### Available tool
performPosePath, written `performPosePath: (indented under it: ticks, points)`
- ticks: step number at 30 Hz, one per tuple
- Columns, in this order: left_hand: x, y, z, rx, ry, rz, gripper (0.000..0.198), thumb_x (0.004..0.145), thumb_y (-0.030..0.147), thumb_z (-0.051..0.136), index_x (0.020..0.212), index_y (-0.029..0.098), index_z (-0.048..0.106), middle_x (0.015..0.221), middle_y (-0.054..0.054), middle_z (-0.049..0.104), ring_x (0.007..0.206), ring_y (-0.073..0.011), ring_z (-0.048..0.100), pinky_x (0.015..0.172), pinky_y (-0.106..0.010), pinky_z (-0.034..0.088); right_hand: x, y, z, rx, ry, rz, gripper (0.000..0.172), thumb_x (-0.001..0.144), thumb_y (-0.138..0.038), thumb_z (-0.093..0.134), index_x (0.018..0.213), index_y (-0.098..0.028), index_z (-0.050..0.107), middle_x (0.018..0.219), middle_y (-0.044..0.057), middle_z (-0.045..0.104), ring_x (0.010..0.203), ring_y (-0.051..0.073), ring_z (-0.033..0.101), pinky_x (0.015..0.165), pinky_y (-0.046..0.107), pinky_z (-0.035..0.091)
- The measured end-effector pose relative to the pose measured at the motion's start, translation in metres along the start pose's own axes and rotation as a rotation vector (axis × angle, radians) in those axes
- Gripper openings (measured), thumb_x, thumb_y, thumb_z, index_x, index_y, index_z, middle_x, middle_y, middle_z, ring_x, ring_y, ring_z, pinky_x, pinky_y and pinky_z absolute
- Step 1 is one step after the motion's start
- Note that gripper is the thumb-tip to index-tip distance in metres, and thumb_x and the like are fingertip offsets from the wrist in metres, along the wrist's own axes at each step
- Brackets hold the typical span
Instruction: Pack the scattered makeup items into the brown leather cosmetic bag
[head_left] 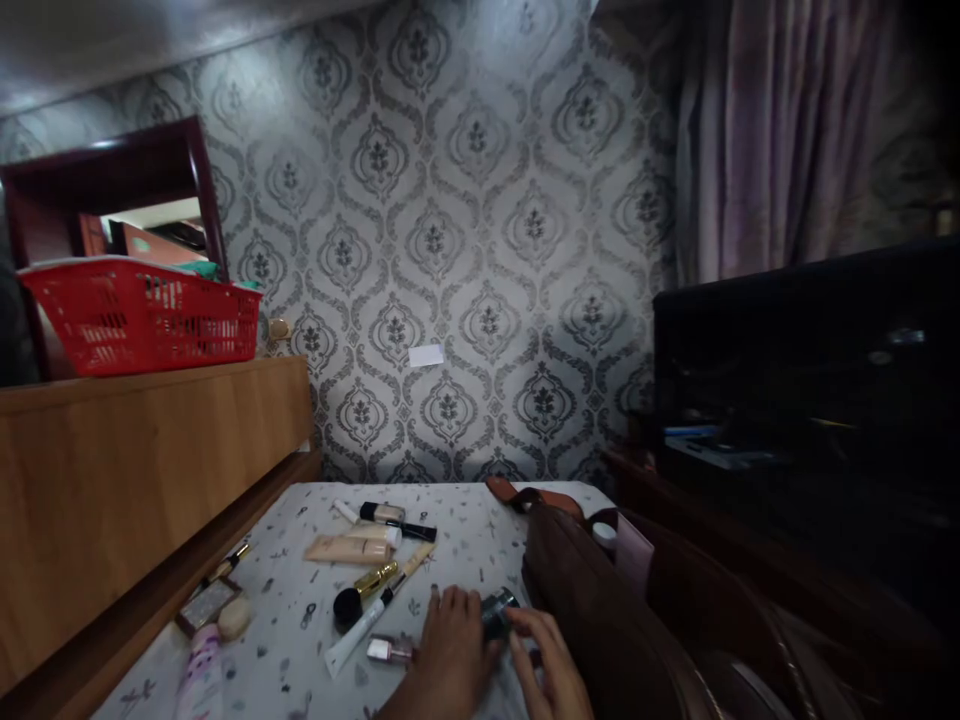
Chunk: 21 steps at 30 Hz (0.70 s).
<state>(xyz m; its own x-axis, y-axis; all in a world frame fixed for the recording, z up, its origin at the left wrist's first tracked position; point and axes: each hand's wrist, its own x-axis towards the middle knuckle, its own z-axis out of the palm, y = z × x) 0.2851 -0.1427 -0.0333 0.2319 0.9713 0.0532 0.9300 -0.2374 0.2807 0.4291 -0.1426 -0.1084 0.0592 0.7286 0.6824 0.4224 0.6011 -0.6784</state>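
At the bottom centre, both my hands meet on a small dark round jar (498, 612). My left hand (450, 645) curls over its left side, fingers bent. My right hand (546, 660) pinches its right edge with thumb and fingers. The jar sits just left of an open brown bag (592, 600). Close to my left hand lie a small pink bottle (388, 650), a white tube (361, 628) and a gold-handled brush (366, 592) on the patterned white cloth (292, 610).
More cosmetics lie farther back: a beige tube (349, 549), a black pen (409, 527), a compact (208, 603) and a pink bottle (199, 678). A wooden cabinet (142, 470) with a red basket (142, 315) stands left. Dark furniture (802, 400) fills the right.
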Motion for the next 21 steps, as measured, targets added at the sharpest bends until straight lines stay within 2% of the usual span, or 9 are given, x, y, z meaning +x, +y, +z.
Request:
performPosePath:
  ticks: [3, 5, 7, 9, 13, 16, 18, 21]
  points:
    - [-0.006, 0.004, -0.005, 0.01, -0.107, 0.061, 0.054, 0.091, 0.021, 0.05, 0.143, 0.011, 0.049, 0.145, -0.018, 0.055, 0.138, -0.0333, 0.045, 0.119, -0.051, 0.03, -0.001, 0.009, 0.003, -0.088, 0.026, -0.052, 0.033, 0.097, -0.041, 0.05, 0.114, -0.022, 0.072, 0.122, 0.012, 0.07, 0.114, 0.026, 0.069, 0.095, 0.034, 0.058]
    - [-0.009, 0.002, -0.008, 0.018, -0.132, 0.093, 0.052, 0.092, 0.016, 0.044, 0.144, 0.015, 0.05, 0.142, -0.015, 0.057, 0.134, -0.0322, 0.05, 0.115, -0.05, 0.035, -0.002, 0.013, 0.007, -0.138, 0.015, -0.07, 0.036, 0.098, -0.042, 0.048, 0.116, -0.022, 0.072, 0.126, 0.013, 0.069, 0.117, 0.027, 0.067, 0.099, 0.036, 0.057]
    - [-0.013, -0.004, -0.012, 0.02, -0.132, 0.117, 0.053, 0.093, 0.014, 0.038, 0.145, 0.018, 0.049, 0.144, -0.014, 0.056, 0.135, -0.0316, 0.049, 0.114, -0.05, 0.036, -0.004, 0.014, 0.009, -0.164, -0.009, -0.089, 0.038, 0.099, -0.044, 0.046, 0.117, -0.022, 0.071, 0.125, 0.013, 0.07, 0.116, 0.027, 0.068, 0.098, 0.038, 0.058]
    - [-0.017, -0.012, -0.015, 0.009, -0.126, 0.15, 0.055, 0.092, 0.015, 0.041, 0.146, 0.02, 0.046, 0.147, -0.012, 0.053, 0.137, -0.0315, 0.045, 0.116, -0.049, 0.034, -0.006, 0.012, 0.01, -0.171, -0.026, -0.119, 0.04, 0.099, -0.046, 0.045, 0.116, -0.022, 0.072, 0.119, 0.012, 0.073, 0.111, 0.027, 0.07, 0.096, 0.039, 0.059]
    - [-0.029, -0.026, -0.016, -0.057, -0.093, 0.193, 0.051, 0.09, 0.028, 0.05, 0.141, 0.025, 0.05, 0.144, -0.008, 0.055, 0.133, -0.0301, 0.047, 0.117, -0.047, 0.032, -0.004, -0.002, 0.006, -0.155, -0.055, -0.154, 0.042, 0.102, -0.047, 0.039, 0.106, -0.023, 0.073, 0.101, 0.01, 0.077, 0.095, 0.025, 0.073, 0.086, 0.038, 0.062]
    - [-0.034, -0.033, -0.008, -0.096, -0.042, 0.185, 0.047, 0.092, 0.036, 0.048, 0.138, 0.026, 0.053, 0.146, -0.007, 0.053, 0.136, -0.0292, 0.044, 0.118, -0.045, 0.032, 0.0, -0.011, 0.003, -0.183, -0.1, -0.146, 0.044, 0.102, -0.045, 0.036, 0.099, -0.025, 0.075, 0.095, 0.01, 0.077, 0.09, 0.025, 0.073, 0.083, 0.039, 0.062]
    - [-0.034, -0.038, 0.003, -0.068, -0.013, 0.185, 0.05, 0.091, 0.041, 0.05, 0.138, 0.024, 0.053, 0.147, -0.009, 0.052, 0.138, -0.0315, 0.042, 0.118, -0.047, 0.032, 0.001, -0.014, 0.004, -0.231, -0.137, -0.126, 0.042, 0.1, -0.043, 0.037, 0.101, -0.027, 0.076, 0.1, 0.01, 0.077, 0.095, 0.028, 0.073, 0.084, 0.043, 0.062]
    - [-0.03, -0.045, 0.024, 0.028, -0.013, 0.187, 0.04, 0.092, 0.04, 0.055, 0.129, 0.026, 0.061, 0.128, -0.013, 0.065, 0.122, -0.0332, 0.057, 0.107, -0.05, 0.046, -0.008, -0.017, 0.006, -0.267, -0.134, -0.093, 0.029, 0.093, -0.043, 0.051, 0.096, -0.033, 0.078, 0.103, 0.009, 0.077, 0.096, 0.035, 0.073, 0.082, 0.052, 0.063]
